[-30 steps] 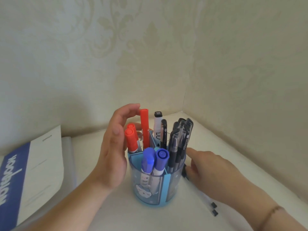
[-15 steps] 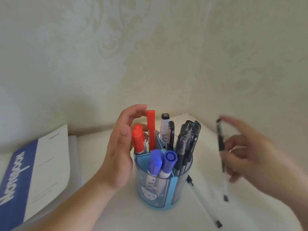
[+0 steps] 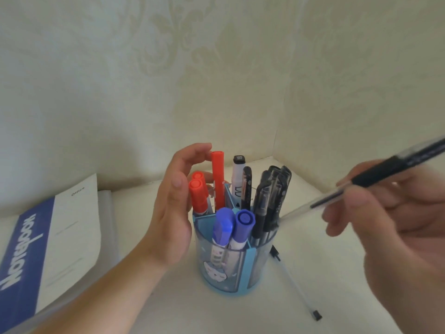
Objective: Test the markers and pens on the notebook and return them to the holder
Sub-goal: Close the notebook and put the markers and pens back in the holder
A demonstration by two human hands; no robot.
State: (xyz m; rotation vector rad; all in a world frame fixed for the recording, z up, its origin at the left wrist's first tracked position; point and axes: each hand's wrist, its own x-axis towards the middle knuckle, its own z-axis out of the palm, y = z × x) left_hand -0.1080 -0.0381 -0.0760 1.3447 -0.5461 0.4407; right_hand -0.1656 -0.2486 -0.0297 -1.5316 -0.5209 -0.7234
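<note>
A round blue holder (image 3: 234,266) stands on the white table, filled with red markers (image 3: 218,179), blue markers (image 3: 243,225), a white marker (image 3: 238,179) and several black pens (image 3: 272,196). My left hand (image 3: 171,213) cups the holder's left side, fingers curved round the red markers. My right hand (image 3: 395,227) is raised at the right and pinches a clear pen with a black grip (image 3: 375,179), held slanting with its capped end up to the right. A blue and white notebook (image 3: 48,239) lies closed at the left.
Another clear pen (image 3: 296,285) lies on the table just right of the holder. Pale patterned walls meet in a corner close behind the holder. The notebook rests on a grey folder (image 3: 109,227).
My right hand picked a pen up from the table beside the holder and lifted it up and toward me. My left hand stayed on the holder.
</note>
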